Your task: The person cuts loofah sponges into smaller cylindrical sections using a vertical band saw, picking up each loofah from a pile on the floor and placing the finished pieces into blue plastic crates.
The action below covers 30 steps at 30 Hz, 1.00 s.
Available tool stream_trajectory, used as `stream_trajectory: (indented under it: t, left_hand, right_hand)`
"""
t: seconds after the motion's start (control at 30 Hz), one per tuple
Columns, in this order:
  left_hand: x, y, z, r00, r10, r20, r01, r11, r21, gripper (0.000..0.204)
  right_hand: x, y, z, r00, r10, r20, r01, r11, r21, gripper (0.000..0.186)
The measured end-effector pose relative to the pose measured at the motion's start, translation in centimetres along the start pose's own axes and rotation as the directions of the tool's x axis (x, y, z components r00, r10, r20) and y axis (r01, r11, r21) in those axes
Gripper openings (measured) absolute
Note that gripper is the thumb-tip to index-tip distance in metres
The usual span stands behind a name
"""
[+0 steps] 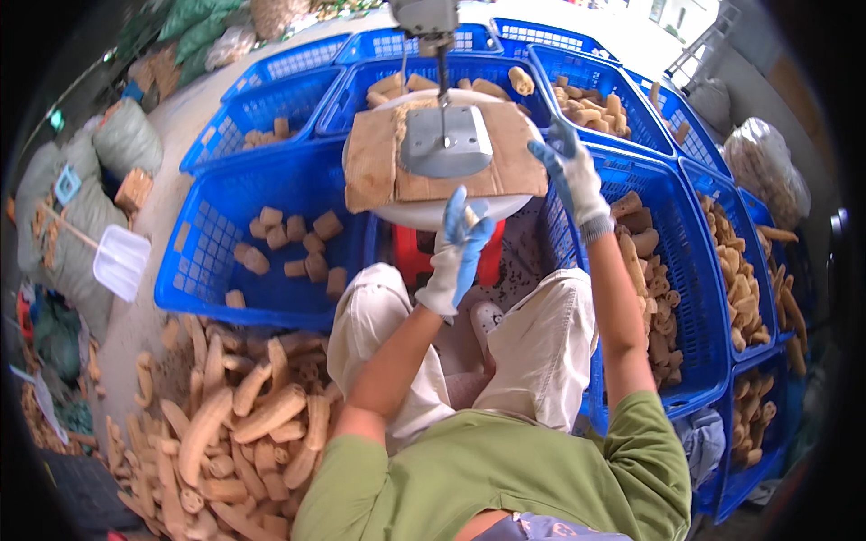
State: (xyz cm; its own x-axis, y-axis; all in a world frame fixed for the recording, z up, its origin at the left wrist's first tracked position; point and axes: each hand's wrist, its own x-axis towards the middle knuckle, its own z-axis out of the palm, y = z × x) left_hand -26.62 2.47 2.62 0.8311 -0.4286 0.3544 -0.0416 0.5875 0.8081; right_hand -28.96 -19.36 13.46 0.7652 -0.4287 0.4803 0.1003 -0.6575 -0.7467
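Note:
My left hand (457,257), in a white glove with blue coating, is raised at the near edge of the work plate. A small pale bit shows between its thumb and fingers; its kind I cannot make out. My right hand (574,176), gloved alike, is open beside the plate's right edge, fingers apart and nothing in them. Beyond it, a short loofah piece (520,81) appears over the far basket, apart from both hands. Between my hands stands a machine with a narrow vertical shaft (443,77) meeting a metal plate (465,153) set on cardboard (370,162).
Blue baskets surround me; the left one (194,270) and the right one (713,388) hold loofah pieces. Whole loofahs (207,433) are heaped by my left side. A red support (406,257) is under the plate. Sacks (126,135) and a white scoop (122,261) are farther left.

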Motion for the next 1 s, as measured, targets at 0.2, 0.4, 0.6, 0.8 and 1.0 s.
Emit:
stream_trajectory:
  t: [0.2,0.4,0.6,0.8,1.0]
  left_hand:
    - [-0.7,0.9,0.6,0.795,0.49,0.357,-0.574,0.418,0.705,0.098]
    - [-4.4,1.9,1.6,0.732,0.412,0.543,-0.655,0.207,0.727,0.093]
    - [-12.0,10.0,-4.7,0.675,0.73,0.103,-0.481,0.331,0.812,0.094]
    - [-24.9,10.4,-21.3,0.74,0.6,-0.305,0.351,0.043,0.935,0.088]
    - [-32.2,9.3,-32.2,-0.3,-0.015,-0.954,0.5,0.849,-0.171,0.118]
  right_hand:
    - [-13.8,-0.4,5.9,0.781,0.241,0.577,-0.622,0.212,0.753,0.05]
    - [-17.5,4.8,-0.1,0.848,0.307,0.432,-0.525,0.372,0.765,0.031]
    - [-20.3,9.1,-11.8,0.937,-0.252,-0.241,0.074,0.82,-0.568,0.027]
    - [-25.8,21.1,-17.2,0.78,0.625,-0.039,-0.621,0.765,-0.168,0.033]
    - [-30.8,18.0,-14.6,0.763,0.636,-0.115,-0.647,0.748,-0.148,0.034]
